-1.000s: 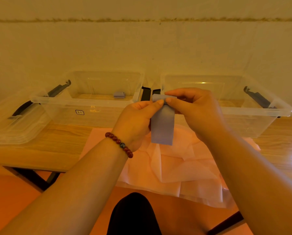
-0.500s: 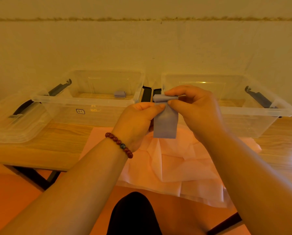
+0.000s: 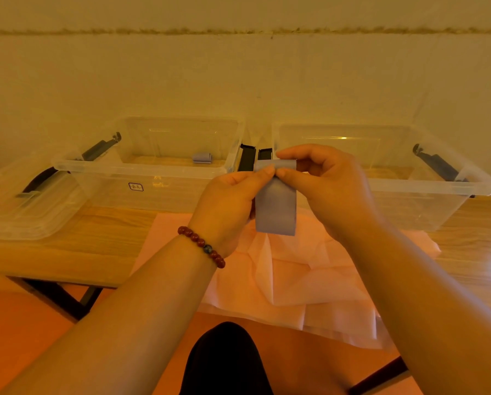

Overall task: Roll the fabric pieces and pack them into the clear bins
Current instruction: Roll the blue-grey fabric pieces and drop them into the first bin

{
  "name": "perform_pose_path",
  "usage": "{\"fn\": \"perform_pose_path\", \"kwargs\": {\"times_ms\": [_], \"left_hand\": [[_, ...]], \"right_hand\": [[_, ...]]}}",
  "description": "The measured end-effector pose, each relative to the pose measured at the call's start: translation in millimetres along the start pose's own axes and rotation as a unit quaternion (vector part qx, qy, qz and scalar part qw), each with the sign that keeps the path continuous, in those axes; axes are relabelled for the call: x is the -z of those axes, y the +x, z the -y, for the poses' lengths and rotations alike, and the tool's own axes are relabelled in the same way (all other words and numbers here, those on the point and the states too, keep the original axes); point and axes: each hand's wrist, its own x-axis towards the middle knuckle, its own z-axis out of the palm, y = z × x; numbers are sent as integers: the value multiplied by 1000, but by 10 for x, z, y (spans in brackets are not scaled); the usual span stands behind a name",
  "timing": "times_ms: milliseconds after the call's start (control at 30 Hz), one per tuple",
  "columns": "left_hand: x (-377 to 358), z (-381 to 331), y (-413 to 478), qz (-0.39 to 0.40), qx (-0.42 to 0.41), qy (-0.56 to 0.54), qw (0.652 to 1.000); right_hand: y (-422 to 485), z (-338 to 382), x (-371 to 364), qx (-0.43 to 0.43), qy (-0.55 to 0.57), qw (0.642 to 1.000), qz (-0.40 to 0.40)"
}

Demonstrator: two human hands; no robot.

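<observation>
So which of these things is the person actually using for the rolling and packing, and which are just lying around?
Part of the job:
- grey fabric strip, pinched by the left hand and right hand
- rolled grey piece in the left bin
- right bin
- pink fabric on the table

Just lying about:
- bin lid
- bead bracelet

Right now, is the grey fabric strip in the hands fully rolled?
No, partly rolled. The grey fabric strip has a small roll at its top between both hands, while the rest hangs flat.
</observation>
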Motion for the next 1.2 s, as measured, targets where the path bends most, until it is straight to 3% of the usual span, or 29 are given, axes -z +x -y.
{"fn": "perform_pose_path", "kwargs": {"times_ms": [233,467,800,1067,1200], "left_hand": [[33,23,21,19,-20,23,999],[19,89,57,-5,30,-11,999],[30,62,31,25,48,-60,997],[53,86,52,26,28,-52,998],[47,75,49,22,24,-42,999]], "right_hand": [[9,-42,8,-63,40,997,1],[6,-31,-2,-22,11,1000,-15],[-37,-10,-21,-15,8,1000,5],[-26,-52,-16,-89,15,996,7],[-35,-38,-3,-74,-22,997,5]]}}
